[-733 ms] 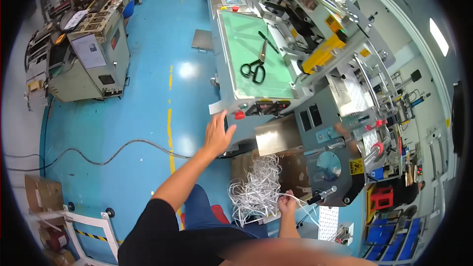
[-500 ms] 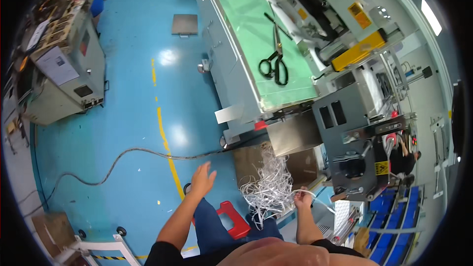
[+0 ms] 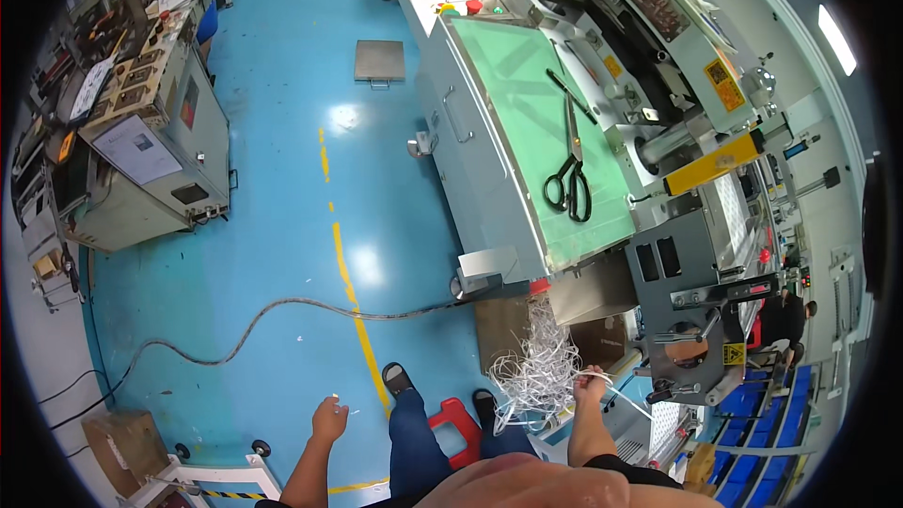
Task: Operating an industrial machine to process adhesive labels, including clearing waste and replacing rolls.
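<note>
Right hand: grip closed on some of the white strips, at the right edge of their tangled heap. One strip trails from it toward lower right, ending near the white dotted sheet. Exact finger wrap too small to read.

Left hand: out over the floor, well apart from the heap, left of the legs. Fingers look partly curled; can't tell how far open the grip is, or whether the pale speck at the fingertips is held.

Heap spills over the near side of the cardboard box, below the bent metal plate. Red stool between the legs. Black-handled scissors lie on the green surface, black rod at the blade end. Grey machine right of the plate.
</note>
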The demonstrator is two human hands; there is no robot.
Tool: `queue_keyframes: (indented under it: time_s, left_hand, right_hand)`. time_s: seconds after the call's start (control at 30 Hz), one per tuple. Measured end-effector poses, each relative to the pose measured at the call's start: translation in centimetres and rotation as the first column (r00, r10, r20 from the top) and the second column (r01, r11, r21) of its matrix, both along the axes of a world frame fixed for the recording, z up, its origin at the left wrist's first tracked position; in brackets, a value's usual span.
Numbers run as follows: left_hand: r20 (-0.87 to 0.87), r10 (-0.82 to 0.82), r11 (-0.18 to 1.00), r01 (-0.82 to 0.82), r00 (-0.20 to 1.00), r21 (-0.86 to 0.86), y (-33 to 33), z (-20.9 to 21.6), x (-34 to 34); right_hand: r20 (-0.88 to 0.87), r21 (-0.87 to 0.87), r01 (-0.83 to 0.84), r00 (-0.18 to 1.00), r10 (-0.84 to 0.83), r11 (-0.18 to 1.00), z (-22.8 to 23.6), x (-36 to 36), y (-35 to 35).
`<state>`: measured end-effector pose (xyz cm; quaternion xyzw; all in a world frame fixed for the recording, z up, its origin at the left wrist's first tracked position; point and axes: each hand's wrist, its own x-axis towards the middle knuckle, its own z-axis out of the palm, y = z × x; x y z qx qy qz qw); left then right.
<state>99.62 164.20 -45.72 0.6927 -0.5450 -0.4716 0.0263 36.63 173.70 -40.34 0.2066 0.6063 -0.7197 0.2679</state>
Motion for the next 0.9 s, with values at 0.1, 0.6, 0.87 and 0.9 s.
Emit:
queue_keyframes:
  time_s: [0.1,0.6,0.87,0.9]
  left_hand:
    - [0.034,0.002,0.999,-0.001,0.999,-0.034,-0.4,1.1,0.6]
    - [-0.073,0.064,0.997,-0.067,0.995,-0.032,-4.4,-0.2,0.3]
    - [0.025,-0.024,0.988,0.02,0.999,0.155,-4.8,-0.8,-1.1]
    - [0.035,-0.023,0.989,0.018,0.999,0.146,-5.9,-0.4,-1.3]
  right_hand:
    - [0.047,0.09,-0.009,0.999,0.005,0.996,-0.9,1.6,-1.9]
    - [0.165,0.14,-0.044,0.986,0.021,0.989,-3.2,4.5,-7.4]
    - [0.18,0.111,-0.037,0.984,0.017,0.993,-4.9,4.2,-8.2]
    - [0.236,0.07,-0.01,0.972,-0.006,0.998,-5.2,4.2,-8.3]
